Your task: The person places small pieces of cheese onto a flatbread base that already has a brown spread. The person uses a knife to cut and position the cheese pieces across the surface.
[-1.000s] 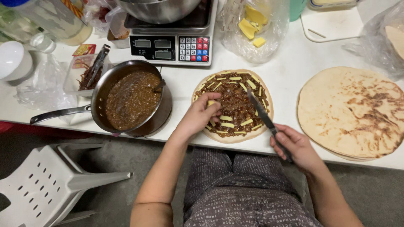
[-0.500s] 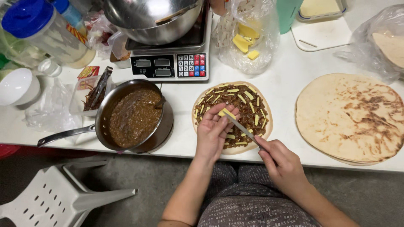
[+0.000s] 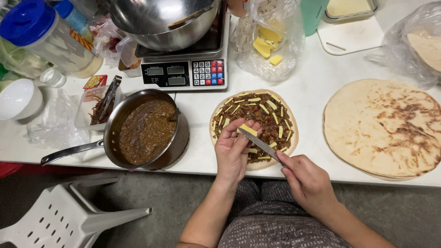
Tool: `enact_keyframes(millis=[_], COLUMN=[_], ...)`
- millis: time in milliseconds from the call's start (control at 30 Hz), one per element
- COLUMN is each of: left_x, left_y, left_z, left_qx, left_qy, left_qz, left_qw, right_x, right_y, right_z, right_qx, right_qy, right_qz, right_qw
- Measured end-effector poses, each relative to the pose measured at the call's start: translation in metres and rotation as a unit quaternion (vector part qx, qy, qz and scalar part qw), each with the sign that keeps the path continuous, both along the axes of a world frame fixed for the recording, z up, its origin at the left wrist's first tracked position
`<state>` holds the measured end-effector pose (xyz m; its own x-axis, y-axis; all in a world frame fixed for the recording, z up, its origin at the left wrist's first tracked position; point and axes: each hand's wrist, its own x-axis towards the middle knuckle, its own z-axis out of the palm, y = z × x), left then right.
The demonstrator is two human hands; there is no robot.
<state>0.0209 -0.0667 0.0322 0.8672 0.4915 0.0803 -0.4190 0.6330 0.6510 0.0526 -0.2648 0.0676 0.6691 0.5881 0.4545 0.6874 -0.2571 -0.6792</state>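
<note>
A round flatbread spread with brown filling and several yellow cheese strips lies at the table's front edge. My left hand hovers over its near side and pinches a yellow cheese strip between thumb and fingers. My right hand grips the handle of a knife; its blade points up-left and the tip meets the cheese strip at my left fingers.
A steel pan of brown filling sits left of the flatbread, its handle pointing left. A stack of plain flatbreads lies at the right. Behind stand a scale bearing a metal bowl and a bag of cheese. A white plastic chair stands lower left.
My left hand has lifted off the filling and now pinches a cheese strip against the knife blade. My right hand has swung the knife from the flatbread's right side toward its middle.
</note>
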Motion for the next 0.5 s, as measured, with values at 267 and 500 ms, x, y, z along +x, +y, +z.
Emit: enact_keyframes(millis=[267, 500], left_x=[0.0002, -0.0024], left_y=[0.0001, 0.0021], left_z=[-0.0054, -0.0065], left_qx=[0.003, 0.017], left_qy=[-0.013, -0.025], left_qz=[0.003, -0.009], left_qw=[1.0, 0.999], right_x=[0.0005, 0.0013], right_y=[0.0006, -0.0003], right_z=[-0.0001, -0.0012], right_qx=[0.0, 0.0], right_qy=[0.004, 0.006], right_qz=[0.001, 0.005], right_qw=[1.0, 1.0])
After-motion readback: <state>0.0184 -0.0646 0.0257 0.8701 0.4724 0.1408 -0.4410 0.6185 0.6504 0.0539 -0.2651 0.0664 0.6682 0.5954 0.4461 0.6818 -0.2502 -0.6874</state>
